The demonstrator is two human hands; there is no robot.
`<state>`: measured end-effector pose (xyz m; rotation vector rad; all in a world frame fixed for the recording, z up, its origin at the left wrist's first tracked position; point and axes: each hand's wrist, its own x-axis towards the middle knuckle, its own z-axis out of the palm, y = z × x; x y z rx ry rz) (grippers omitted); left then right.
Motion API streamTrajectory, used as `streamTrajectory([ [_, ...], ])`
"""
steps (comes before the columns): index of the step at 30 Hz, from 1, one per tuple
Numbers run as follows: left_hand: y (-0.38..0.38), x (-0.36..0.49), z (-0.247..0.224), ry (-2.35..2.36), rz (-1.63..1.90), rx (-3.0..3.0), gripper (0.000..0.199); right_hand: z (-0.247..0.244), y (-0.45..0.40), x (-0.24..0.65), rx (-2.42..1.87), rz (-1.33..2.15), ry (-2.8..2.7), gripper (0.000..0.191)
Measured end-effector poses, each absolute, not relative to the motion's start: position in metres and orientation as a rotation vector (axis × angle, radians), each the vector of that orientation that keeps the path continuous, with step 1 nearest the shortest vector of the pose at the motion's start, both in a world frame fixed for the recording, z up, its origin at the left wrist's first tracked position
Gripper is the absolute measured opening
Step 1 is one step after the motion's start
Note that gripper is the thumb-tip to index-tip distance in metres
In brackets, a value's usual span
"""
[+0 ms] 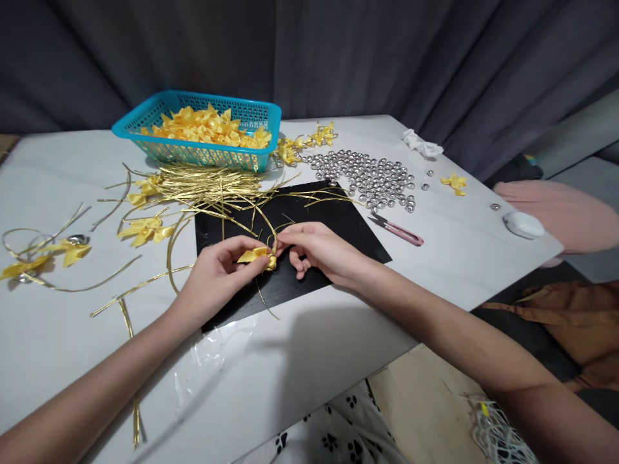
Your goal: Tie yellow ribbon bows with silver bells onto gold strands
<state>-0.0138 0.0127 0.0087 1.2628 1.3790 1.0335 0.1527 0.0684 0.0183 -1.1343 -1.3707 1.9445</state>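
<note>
My left hand [227,267] pinches a yellow ribbon bow [254,255] between thumb and fingers, over a black mat [353,238]. My right hand [314,251] is closed at the bow's right side, its thumb and index fingertip pressed on a gold cord [271,225] that loops up from the bow. A thin loose end hangs below the bow. Behind both hands lies a heap of gold cords [207,183], some reaching onto the mat. Whether a bell sits under the left fingers is hidden.
A blue basket [271,132] full of yellow bows stands at the back. Silver bells [372,177] lie spread right of it, near pink-handled snips [396,230]. Bows with cords [72,250] lie at left. A white computer mouse [523,225] sits at the right edge.
</note>
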Motion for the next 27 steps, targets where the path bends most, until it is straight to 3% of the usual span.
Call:
streamTrajectory([
  [5,0.013,-0.014,0.007,1.400,1.054,1.265,0.018,0.019,0.069,0.151,-1.254,1.756,-1.575,0.025],
  [17,0.013,-0.014,0.005,1.452,1.101,1.203,0.020,0.021,0.073,0.163,-1.286,2.011,-1.447,0.015],
  [27,0.013,-0.015,0.006,1.468,1.084,1.227,0.021,0.025,0.071,0.158,-1.369,1.949,-1.270,0.019],
])
